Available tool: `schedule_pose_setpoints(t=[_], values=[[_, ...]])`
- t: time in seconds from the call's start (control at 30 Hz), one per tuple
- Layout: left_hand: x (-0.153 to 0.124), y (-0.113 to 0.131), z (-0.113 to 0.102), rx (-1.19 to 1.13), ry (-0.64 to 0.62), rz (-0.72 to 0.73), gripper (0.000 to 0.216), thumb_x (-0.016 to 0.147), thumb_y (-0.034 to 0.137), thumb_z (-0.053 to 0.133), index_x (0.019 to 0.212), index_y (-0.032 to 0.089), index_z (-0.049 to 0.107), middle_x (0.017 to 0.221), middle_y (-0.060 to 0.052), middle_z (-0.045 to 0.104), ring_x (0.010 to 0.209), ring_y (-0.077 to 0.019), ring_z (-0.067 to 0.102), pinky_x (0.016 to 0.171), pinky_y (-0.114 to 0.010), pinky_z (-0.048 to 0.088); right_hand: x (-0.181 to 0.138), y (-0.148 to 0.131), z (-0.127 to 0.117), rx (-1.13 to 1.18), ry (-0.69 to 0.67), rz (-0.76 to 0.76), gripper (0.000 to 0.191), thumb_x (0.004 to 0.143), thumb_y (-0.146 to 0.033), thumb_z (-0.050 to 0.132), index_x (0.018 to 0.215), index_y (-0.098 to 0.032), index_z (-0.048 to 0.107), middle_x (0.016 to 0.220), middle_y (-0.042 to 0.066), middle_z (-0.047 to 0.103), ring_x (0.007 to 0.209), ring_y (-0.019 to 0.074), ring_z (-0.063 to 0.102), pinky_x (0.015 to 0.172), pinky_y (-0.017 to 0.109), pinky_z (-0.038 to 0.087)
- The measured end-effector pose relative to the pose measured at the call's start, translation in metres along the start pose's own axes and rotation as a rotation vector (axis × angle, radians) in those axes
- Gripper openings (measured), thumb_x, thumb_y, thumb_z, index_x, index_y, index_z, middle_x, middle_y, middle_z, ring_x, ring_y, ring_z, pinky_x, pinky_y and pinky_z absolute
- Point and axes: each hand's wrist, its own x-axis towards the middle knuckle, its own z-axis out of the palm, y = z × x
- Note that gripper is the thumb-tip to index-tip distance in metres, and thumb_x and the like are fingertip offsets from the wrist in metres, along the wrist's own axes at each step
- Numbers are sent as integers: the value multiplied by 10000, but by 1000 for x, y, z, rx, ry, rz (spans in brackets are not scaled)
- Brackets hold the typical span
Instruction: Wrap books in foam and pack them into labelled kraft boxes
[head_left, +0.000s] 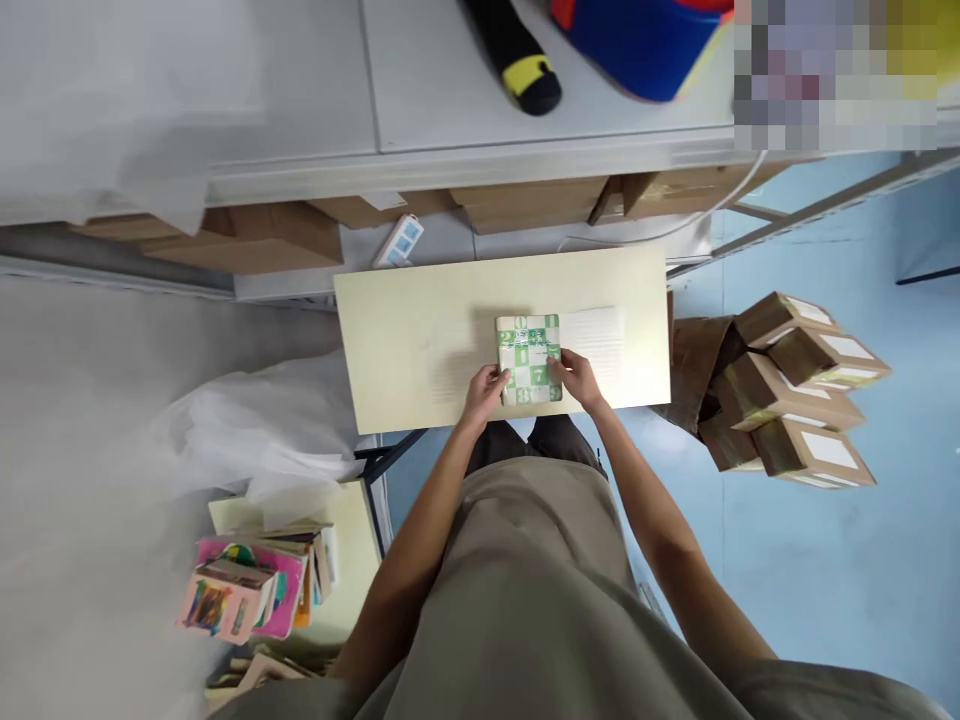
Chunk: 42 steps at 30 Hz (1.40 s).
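Observation:
A small book [531, 352] with a green and white checkered cover is in front of me, above or on the pale yellow table [405, 350]. My left hand [486, 390] grips its left edge near the bottom, thumb on the cover. On the opposite edge, my right hand [577, 378] holds it the same way. Fingers beneath the book are hidden. Sheets of lined paper [596, 345] lie on the tabletop to the right, partly covered by the book.
A grey shelf [300, 110] with cardboard boxes [247, 238] below it runs behind the table. A white power strip [400, 240] lies there. Stacked books [240, 600] sit on a lower left surface, near white plastic sheeting [262, 420]. Several cartons [795, 400] stand at right.

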Motion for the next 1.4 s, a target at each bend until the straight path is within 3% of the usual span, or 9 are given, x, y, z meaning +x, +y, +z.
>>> schedule_pose_setpoints(t=[0.13, 0.3, 0.57, 0.77, 1.0, 1.27, 1.4], values=[[23, -12, 62, 123, -56, 11, 440, 863, 605, 817, 974, 187, 739, 1099, -140, 832, 1065, -309, 784, 948, -394, 600, 0, 26, -59, -151, 100, -19, 670, 927, -841, 558, 960, -196, 736, 854, 64, 747, 816, 241, 690, 737, 337, 592], [42, -13, 93, 209, -72, -17, 322, 830, 508, 857, 880, 202, 773, 941, -97, 833, 987, -320, 788, 931, -402, 607, 19, 38, -86, -177, 127, -18, 560, 958, -718, 590, 1042, -193, 769, 961, 89, 811, 884, 268, 745, 799, 367, 621], [50, -19, 97, 148, 51, -91, 282, 775, 424, 902, 901, 180, 832, 974, -94, 851, 1031, -333, 780, 942, -404, 604, 38, 52, -89, -291, 100, 94, 333, 992, -392, 628, 1178, -165, 785, 1148, 145, 854, 1014, 302, 808, 883, 393, 639], [49, -21, 96, 121, 73, -95, 267, 771, 413, 900, 899, 186, 838, 962, -92, 852, 1036, -329, 776, 938, -408, 608, 41, 50, -98, -404, 53, 72, 256, 1006, -337, 633, 1120, -180, 798, 1130, 149, 850, 1004, 311, 807, 903, 419, 645], [48, -22, 97, 85, 115, -114, 243, 789, 355, 879, 947, 173, 845, 1052, -111, 857, 1067, -320, 772, 983, -423, 605, 50, 66, -133, -536, 401, 46, 472, 1035, -456, 597, 1373, -143, 696, 1275, 223, 764, 1011, 316, 758, 912, 464, 637], [53, -30, 91, -28, 47, -120, 354, 766, 429, 887, 962, 149, 794, 1056, -134, 838, 1053, -283, 770, 1001, -407, 592, 69, 79, -138, -538, 352, 16, 274, 997, -439, 650, 1030, -182, 738, 1098, 196, 751, 1022, 319, 691, 993, 489, 598], [52, -32, 89, -119, 12, -117, 381, 782, 451, 873, 980, 147, 755, 1074, -142, 829, 1055, -271, 770, 1003, -407, 596, 64, 75, -134, -515, 372, -8, 216, 1030, -392, 577, 1022, -198, 671, 1096, 194, 750, 1014, 305, 694, 986, 463, 580]])
